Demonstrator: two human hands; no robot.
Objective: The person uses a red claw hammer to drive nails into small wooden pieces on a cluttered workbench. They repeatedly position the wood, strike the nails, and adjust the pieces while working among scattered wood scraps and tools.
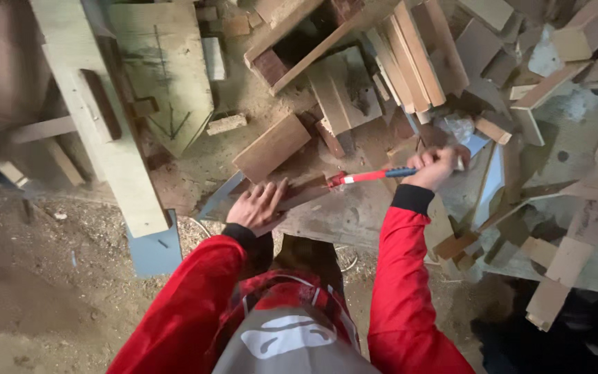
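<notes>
My left hand (256, 203) lies flat with fingers spread on a dark wooden board (299, 194) that rests on a low worn bench (340, 215). My right hand (435, 166) is closed around the blue grip of a red-handled tool (368, 176), whose red head points left and touches the board near its right end. Both arms wear red sleeves. What the tool's head looks like is hard to tell.
A heap of offcuts, planks and blocks (396, 62) fills the top and right. A brown flat board (271, 147) lies just beyond my left hand. A long pale beam (105, 125) runs down the left. Sawdust-covered ground (50, 277) spreads at lower left.
</notes>
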